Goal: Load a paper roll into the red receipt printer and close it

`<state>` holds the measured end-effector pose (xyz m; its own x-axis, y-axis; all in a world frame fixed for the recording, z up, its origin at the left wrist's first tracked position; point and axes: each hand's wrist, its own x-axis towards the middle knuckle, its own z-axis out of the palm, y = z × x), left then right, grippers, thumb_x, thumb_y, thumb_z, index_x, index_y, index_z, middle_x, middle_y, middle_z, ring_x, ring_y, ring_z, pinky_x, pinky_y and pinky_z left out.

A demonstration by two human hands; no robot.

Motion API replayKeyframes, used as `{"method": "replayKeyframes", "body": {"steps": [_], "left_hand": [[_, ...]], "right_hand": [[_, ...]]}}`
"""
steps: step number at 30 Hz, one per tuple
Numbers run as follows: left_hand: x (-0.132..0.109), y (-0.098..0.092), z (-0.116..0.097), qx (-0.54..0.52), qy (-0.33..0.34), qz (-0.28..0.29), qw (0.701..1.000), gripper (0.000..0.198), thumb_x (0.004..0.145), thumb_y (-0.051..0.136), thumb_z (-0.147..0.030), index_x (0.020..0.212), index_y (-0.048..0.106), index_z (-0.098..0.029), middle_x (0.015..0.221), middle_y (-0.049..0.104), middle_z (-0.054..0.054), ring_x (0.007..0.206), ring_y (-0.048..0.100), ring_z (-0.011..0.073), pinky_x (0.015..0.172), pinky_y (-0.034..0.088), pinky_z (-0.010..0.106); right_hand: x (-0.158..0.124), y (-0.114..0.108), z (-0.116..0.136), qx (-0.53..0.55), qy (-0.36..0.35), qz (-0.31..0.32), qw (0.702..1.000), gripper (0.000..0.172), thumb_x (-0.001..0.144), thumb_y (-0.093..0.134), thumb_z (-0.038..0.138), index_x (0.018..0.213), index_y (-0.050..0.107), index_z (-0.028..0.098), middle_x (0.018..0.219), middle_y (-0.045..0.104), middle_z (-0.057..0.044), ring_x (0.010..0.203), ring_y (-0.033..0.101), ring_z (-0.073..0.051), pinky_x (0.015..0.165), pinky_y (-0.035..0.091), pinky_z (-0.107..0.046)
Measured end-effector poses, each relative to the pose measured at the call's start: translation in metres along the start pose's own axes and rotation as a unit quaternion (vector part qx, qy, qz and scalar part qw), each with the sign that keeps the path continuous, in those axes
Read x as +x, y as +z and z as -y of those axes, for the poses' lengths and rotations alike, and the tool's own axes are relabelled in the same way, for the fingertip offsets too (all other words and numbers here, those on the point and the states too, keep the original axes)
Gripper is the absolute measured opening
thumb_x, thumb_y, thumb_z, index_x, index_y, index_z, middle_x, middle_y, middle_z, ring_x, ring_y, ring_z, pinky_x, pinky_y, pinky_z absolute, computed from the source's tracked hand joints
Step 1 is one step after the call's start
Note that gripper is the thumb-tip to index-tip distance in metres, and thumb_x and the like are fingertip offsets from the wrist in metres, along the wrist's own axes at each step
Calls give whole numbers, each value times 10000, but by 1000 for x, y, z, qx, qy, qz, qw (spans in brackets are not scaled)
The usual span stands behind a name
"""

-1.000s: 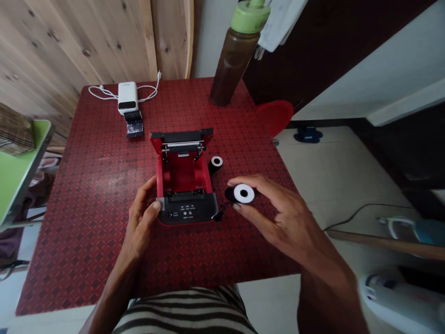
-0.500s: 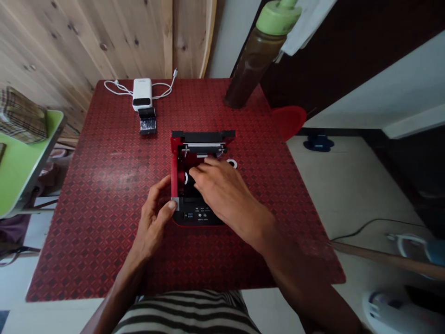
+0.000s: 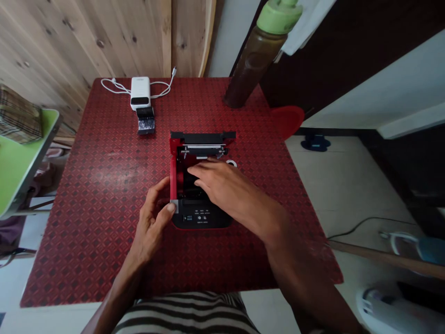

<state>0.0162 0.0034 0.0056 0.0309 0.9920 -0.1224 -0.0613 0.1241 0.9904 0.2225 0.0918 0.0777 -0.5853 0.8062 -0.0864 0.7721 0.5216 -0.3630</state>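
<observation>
A small red and black printer [image 3: 200,215] sits open in the middle of the red patterned table [image 3: 104,185], its lid [image 3: 202,138] tilted back. My left hand [image 3: 153,218] grips the printer's left front corner, thumb on the edge. My right hand [image 3: 219,183] lies over the open bay, fingers curled down onto a black roll [image 3: 189,182] inside it; how the roll sits is partly hidden. A second roll with a white face [image 3: 232,163] lies on the table just right of the printer, mostly hidden behind my right hand.
A white power bank [image 3: 140,93] with a white cable and a small black device [image 3: 145,124] lie at the far left of the table. A tall brown bottle with a green cap [image 3: 259,51] stands at the far right corner. A green stool [image 3: 21,157] is on the left.
My right hand carried the black roll from the table's right side into the printer's open bay and now presses on it there. My left hand stayed on the printer's corner.
</observation>
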Motion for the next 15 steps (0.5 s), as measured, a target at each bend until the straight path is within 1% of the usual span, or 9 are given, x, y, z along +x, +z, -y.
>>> {"method": "replayKeyframes", "body": {"steps": [3, 5, 8, 11, 13, 15], "left_hand": [[0, 0, 0, 3, -2, -1, 1000, 611, 1066, 736, -556, 1607, 639, -287, 1540, 755, 107, 1383, 732, 359, 1009, 663, 490], [-1, -1, 0, 9, 0, -4, 1000, 605, 1070, 729, -554, 1610, 641, -296, 1520, 766, 102, 1389, 728, 363, 997, 663, 489], [0, 0, -1, 19, 5, -8, 1000, 569, 1078, 717, -543, 1593, 658, -307, 1517, 768, 94, 1379, 733, 361, 1024, 652, 505], [1, 0, -1, 20, 7, -9, 1000, 577, 1066, 723, -552, 1579, 666, -295, 1523, 764, 102, 1362, 742, 365, 1046, 648, 526], [1, 1, -1, 20, 2, -6, 1000, 599, 1057, 729, -560, 1586, 659, -289, 1518, 768, 109, 1374, 737, 372, 1056, 648, 535], [1, 0, -1, 18, -1, -4, 1000, 603, 1054, 732, -561, 1583, 661, -281, 1536, 760, 115, 1413, 717, 378, 1110, 627, 550]], "right_hand": [[-14, -13, -2, 49, -81, -9, 995, 355, 1034, 628, -39, 1151, 870, 194, 1281, 876, -92, 1176, 813, -226, 1136, 598, -377], [-18, -16, -2, 57, -109, -19, 992, 364, 1010, 642, -67, 1048, 876, 211, 1227, 888, -68, 1147, 814, -216, 1137, 602, -379], [-14, -10, 0, 46, -102, -12, 994, 349, 1020, 652, -61, 940, 852, 214, 1090, 884, -41, 1043, 802, -216, 1043, 629, -380], [-8, -5, 0, 47, -103, 5, 994, 323, 1057, 667, -14, 882, 819, 209, 1026, 860, -34, 1006, 777, -208, 976, 621, -358], [-8, -5, -2, 53, -107, -5, 993, 312, 1061, 674, -12, 865, 796, 199, 986, 840, -31, 968, 760, -198, 940, 611, -348], [-13, -7, -5, 55, -104, -31, 993, 286, 1068, 667, -6, 893, 784, 187, 961, 821, -33, 933, 740, -196, 897, 605, -346]]}}
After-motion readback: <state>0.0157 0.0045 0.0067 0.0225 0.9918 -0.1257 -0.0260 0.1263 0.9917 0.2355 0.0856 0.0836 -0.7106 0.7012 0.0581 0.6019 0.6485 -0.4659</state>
